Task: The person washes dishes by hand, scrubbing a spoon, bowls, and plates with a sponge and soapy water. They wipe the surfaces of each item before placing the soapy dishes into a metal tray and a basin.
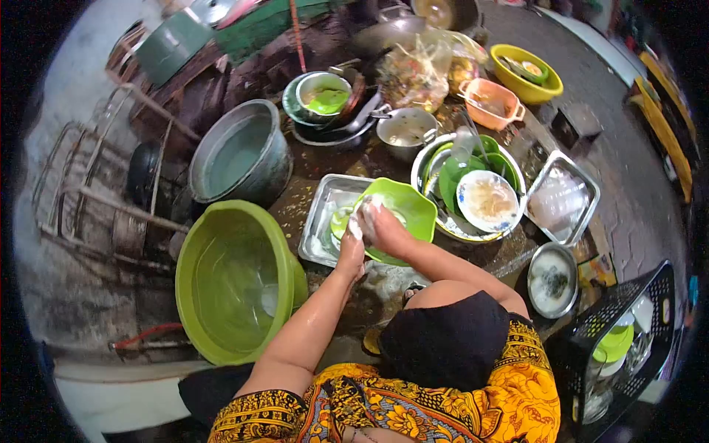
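Note:
A lime-green bowl with a wavy rim [415,203] is tilted over a rectangular metal tray [316,221] with suds in it. My left hand [352,255] grips the bowl at its near left edge, fingers partly hidden. White foam coats my right hand [380,227], whose curled fingers are at the bowl's inner left side. Whatever those fingers hold, if anything, is hidden by foam. Under the bowl's left side, a smaller green piece [340,220] lies in the tray.
At left stand a green tub of water [193,288] and a grey bucket [269,166]. A basin of stacked dishes [522,203], an orange basket [493,103], a yellow basin [532,92] and a metal tray [559,198] lie right. A black crate [628,376] holds dishes.

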The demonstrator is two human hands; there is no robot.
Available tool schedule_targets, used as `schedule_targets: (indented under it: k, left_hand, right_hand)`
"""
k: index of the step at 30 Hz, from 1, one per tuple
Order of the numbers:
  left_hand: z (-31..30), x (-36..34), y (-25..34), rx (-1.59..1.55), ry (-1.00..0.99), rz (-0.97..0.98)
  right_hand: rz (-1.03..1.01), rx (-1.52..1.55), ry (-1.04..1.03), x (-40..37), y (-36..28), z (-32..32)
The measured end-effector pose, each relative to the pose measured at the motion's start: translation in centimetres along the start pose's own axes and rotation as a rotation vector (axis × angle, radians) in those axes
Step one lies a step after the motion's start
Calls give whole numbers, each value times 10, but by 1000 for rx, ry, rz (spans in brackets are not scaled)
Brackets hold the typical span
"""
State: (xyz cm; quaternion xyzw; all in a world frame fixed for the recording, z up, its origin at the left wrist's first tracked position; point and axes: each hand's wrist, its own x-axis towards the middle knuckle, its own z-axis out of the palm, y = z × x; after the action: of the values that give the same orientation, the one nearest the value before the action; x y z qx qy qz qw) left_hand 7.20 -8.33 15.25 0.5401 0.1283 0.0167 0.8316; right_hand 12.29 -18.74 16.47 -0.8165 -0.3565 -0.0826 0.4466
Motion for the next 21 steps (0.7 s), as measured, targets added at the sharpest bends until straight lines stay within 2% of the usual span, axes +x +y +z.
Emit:
schedule_targets:
  k: [1,2,3,5,8,9,11,12,13,15,16,17,18,19,20,21]
  left_hand:
    - [-3,-5,5,12,7,-6]
    - [-7,-8,9,80,20,-32]
    - [-9,-11,13,-7,44,-92]
    - [-25,-7,9,140,102,86]
    - [-40,-9,30,38,205,112]
    - [-45,-9,37,16,216,125]
    - [-56,-8,47,-219,297,87]
    - [-60,-10,50,-225,321,66]
    - [-57,-15,57,-247,322,73]
    - [-54,-27,67,-336,221,-95]
    - [-49,-30,74,-206,231,-104]
    - [-44,-33,79,-209,250,-160]
    - [-38,-42,87,-243,195,-128]
    - [-33,-43,95,-371,192,-158]
    - [-39,-25,77,-473,126,-138]
    - [-48,-1,54,-469,116,3]
  right_hand:
    - [5,-188,-99,4,3,0]
    - [-74,-373,-33,12,13,5]
    - [-31,-474,-118,19,15,-1]
    - [-98,-674,-169,31,0,-20]
    - [-142,-653,-239,31,3,-6]
    - [35,-611,-454,33,-18,-12]
    - [-88,-424,-604,28,-6,14]
    - [-25,-206,-815,44,-66,-15]
    - [-31,-225,-828,48,-66,-9]
    - [-90,-259,-791,52,-64,9]
    - [-133,-109,-725,57,-70,15]
    - [-224,-160,-614,62,-69,23]
    - [-274,-486,-602,68,-55,32]
    - [-331,-574,-555,77,-51,34]
    - [-165,-615,-687,93,-114,9]
    - [-53,-646,-671,100,-102,15]
